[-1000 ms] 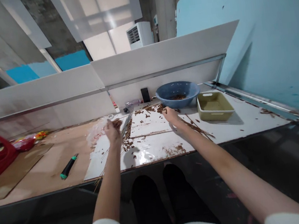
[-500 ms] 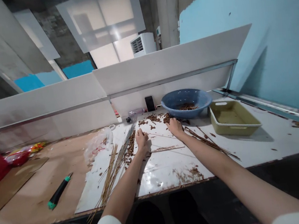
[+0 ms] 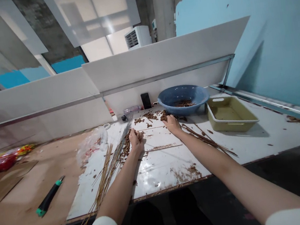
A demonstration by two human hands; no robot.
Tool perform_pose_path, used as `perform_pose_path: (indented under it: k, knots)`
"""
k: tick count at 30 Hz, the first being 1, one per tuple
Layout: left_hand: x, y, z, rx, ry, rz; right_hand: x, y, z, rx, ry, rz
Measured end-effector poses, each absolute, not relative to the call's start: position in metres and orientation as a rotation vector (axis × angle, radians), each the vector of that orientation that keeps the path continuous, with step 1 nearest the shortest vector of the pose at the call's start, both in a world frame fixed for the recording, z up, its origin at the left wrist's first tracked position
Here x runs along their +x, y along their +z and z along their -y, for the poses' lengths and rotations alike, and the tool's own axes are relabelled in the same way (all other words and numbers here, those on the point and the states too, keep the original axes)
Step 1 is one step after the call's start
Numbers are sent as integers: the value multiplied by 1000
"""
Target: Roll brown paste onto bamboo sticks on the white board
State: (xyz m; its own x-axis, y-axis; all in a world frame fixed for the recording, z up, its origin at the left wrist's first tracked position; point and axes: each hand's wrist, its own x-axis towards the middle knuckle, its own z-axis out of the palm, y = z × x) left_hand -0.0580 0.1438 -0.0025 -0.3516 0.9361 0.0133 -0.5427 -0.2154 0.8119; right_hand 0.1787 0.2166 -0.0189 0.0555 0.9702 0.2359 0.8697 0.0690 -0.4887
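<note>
The person's left hand (image 3: 136, 141) was curled almost into a fist, knuckles up, just beside the top of a long bundle of thin brown sticks (image 3: 108, 172) near the middle of the frame; whether it had hold of any sticks could not be told. The bundle fanned out toward the lower left and hung over the front edge of the worktop (image 3: 26, 200). The right hand (image 3: 172, 124) rested with its fingers loosely bent on a white sheet (image 3: 157, 173), beside a heap of brown shreds (image 3: 164, 116); it showed no clear hold on anything. A second, smaller spread of brown sticks (image 3: 208, 140) lay under and beyond the right wrist. Toward the top centre stood a blue basin (image 3: 165, 99) with more shreds (image 3: 184, 103) inside, and to its right an olive-yellow tray (image 3: 230, 124) with a white rim. A phone (image 3: 146, 101) leaned against a white panel (image 3: 159, 58) behind the basin. To the left of the bundle lay a clear plastic bag (image 3: 92, 147), and at the lower left a green-and-black utility knife (image 3: 48, 198) lay on the bare wood.
</note>
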Motion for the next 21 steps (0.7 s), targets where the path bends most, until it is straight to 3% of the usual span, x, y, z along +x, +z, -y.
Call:
perform_pose_path:
  k: [21]
  knots:
    - [-58,2,-143,538,1744,-836,177,-13,-210,-1518,179,1783]
